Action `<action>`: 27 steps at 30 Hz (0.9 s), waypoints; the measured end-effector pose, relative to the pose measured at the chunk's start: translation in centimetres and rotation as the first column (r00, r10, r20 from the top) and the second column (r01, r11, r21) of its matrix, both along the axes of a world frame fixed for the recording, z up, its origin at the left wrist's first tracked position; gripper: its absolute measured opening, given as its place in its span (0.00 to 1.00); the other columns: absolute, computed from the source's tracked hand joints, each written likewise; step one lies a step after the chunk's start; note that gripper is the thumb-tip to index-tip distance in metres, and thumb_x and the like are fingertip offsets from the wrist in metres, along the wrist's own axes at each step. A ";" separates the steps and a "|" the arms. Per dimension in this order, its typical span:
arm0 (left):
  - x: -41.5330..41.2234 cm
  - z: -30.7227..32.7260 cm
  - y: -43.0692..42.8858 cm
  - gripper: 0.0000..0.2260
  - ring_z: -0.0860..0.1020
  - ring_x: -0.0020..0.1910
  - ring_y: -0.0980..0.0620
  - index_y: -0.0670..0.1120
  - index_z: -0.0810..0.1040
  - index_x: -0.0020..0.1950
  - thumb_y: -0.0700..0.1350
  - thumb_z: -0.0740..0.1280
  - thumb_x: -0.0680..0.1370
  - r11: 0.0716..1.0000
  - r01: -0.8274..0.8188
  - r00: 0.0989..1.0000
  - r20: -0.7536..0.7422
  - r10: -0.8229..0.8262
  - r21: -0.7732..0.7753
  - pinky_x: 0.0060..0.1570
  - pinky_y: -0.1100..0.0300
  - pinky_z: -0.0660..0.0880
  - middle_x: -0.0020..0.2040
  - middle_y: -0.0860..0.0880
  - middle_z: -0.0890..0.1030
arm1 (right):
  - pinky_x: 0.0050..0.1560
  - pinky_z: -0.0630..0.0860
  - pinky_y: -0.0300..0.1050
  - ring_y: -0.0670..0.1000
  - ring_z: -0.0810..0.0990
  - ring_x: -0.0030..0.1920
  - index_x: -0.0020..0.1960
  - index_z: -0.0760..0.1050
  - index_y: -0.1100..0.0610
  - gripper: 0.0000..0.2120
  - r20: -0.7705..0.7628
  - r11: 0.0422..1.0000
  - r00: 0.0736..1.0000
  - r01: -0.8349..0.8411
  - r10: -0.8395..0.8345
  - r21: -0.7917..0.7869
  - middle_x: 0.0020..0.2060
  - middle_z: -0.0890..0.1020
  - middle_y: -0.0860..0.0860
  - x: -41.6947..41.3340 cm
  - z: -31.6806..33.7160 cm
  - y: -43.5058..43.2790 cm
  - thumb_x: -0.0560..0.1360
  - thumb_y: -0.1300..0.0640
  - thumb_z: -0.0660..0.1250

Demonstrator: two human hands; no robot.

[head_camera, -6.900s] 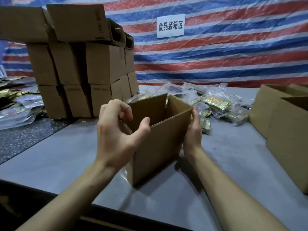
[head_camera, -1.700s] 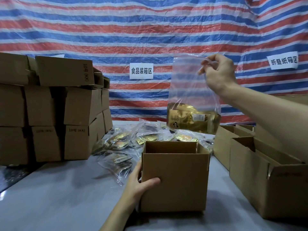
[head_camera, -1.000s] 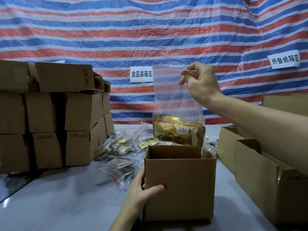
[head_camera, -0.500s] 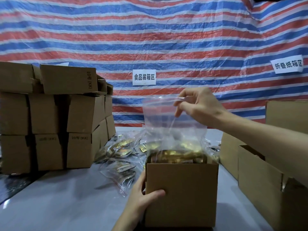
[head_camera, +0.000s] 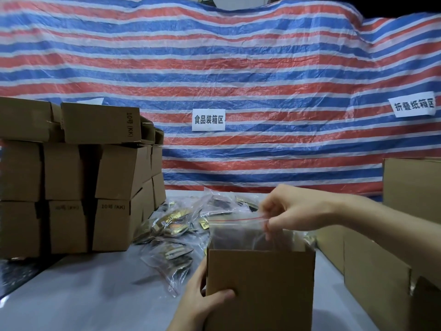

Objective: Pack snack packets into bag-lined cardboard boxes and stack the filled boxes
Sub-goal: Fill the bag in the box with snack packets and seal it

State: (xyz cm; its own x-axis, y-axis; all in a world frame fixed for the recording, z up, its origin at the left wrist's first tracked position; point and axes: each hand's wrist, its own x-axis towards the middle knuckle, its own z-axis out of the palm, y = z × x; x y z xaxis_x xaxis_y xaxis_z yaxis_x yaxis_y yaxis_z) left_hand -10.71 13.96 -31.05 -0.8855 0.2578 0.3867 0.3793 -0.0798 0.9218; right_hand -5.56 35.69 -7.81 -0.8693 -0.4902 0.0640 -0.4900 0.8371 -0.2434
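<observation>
Tarpaulin (head_camera: pixel 238 68) striped in red, blue and white fills the background behind the grey table (head_camera: pixel 95 295). On the table's left side stands a stack of closed cardboard boxes (head_camera: pixel 71 175), three tiers high, some printed "10号 (KK)". Along the right edge sit more cardboard boxes (head_camera: pixel 377 266), partly cut off by the frame.

At the near centre an open cardboard box (head_camera: pixel 260 287) stands upright on the table. Behind it and to its left, between it and the stack, lies a loose pile of bagged snack packets (head_camera: pixel 176 225), gold and dark packets in clear plastic.

A clear zip bag (head_camera: pixel 238 232) with a red seal line stands in the open box, its upper part rising above the rim; the box wall hides what it holds. The right hand (head_camera: pixel 293 211), just above the box's opening, pinches the bag's top edge at the red strip. The left hand (head_camera: pixel 202 304) grips the box's near left corner, thumb on the front face.

Two white paper signs (head_camera: pixel 208 119) with Chinese characters hang on the tarpaulin.
</observation>
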 end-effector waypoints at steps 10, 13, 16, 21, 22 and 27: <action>0.3 0.2 0.0 0.44 0.83 0.58 0.46 0.54 0.77 0.69 0.60 0.85 0.55 1.000 0.022 1.000 0.014 -0.022 0.011 0.52 0.57 0.80 0.58 0.45 0.85 | 0.50 0.84 0.49 0.49 0.84 0.45 0.46 0.81 0.45 0.10 0.016 0.999 1.000 0.027 -0.027 0.024 0.42 0.85 0.45 1.0 -0.6 -0.9 0.83 0.51 0.63; 0.4 0.2 0.0 0.45 0.84 0.57 0.47 0.51 0.77 0.68 0.61 0.85 0.54 1.000 -0.003 1.000 0.024 0.003 0.008 0.51 0.58 0.80 0.57 0.46 0.85 | 0.46 0.83 0.45 0.46 0.83 0.44 0.52 0.84 0.45 0.09 -0.094 0.998 0.993 0.070 -0.068 0.010 0.41 0.84 0.41 1.0 -0.7 -0.9 0.83 0.52 0.64; 0.5 0.3 0.1 0.41 0.83 0.58 0.45 0.48 0.77 0.68 0.56 0.83 0.57 1.000 -0.022 1.000 0.022 0.021 0.015 0.57 0.50 0.80 0.58 0.45 0.85 | 0.46 0.82 0.43 0.44 0.83 0.44 0.55 0.84 0.44 0.08 -0.162 0.993 0.981 0.104 -0.110 -0.049 0.42 0.84 0.38 0.7 -0.9 -0.6 0.82 0.49 0.65; 0.6 0.3 0.2 0.36 0.84 0.56 0.45 0.48 0.78 0.66 0.53 0.81 0.60 0.999 -0.019 0.999 0.029 0.018 0.030 0.49 0.56 0.80 0.56 0.45 0.86 | 0.49 0.84 0.49 0.49 0.86 0.43 0.54 0.84 0.50 0.09 -0.159 0.985 0.985 0.035 -0.062 -0.167 0.43 0.86 0.44 0.3 -0.4 -0.4 0.82 0.52 0.65; 0.7 0.3 0.2 0.35 0.84 0.55 0.46 0.48 0.78 0.65 0.53 0.80 0.60 0.999 -0.017 0.999 0.032 0.016 0.035 0.48 0.58 0.80 0.56 0.45 0.86 | 0.50 0.84 0.47 0.48 0.86 0.44 0.53 0.85 0.51 0.09 -0.085 0.990 0.996 -0.001 -0.011 -0.143 0.43 0.86 0.44 0.5 -0.2 -0.3 0.82 0.54 0.65; 0.9 0.3 0.3 0.33 0.84 0.54 0.47 0.49 0.79 0.64 0.51 0.80 0.61 0.999 -0.011 1.000 0.021 0.010 0.050 0.47 0.59 0.80 0.55 0.44 0.86 | 0.51 0.84 0.48 0.52 0.86 0.51 0.55 0.83 0.55 0.09 0.206 0.991 0.975 -0.061 0.085 -0.121 0.49 0.87 0.48 0.9 0.5 -0.1 0.83 0.57 0.63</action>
State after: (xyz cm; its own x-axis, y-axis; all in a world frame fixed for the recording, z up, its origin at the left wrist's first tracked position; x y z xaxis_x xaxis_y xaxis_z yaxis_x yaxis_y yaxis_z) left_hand -9.86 14.21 -30.71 -0.8962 0.2287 0.3802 0.3609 -0.1226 0.9245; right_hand -4.61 35.61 -7.28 -0.8311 -0.5532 -0.0575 -0.4768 0.7618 -0.4386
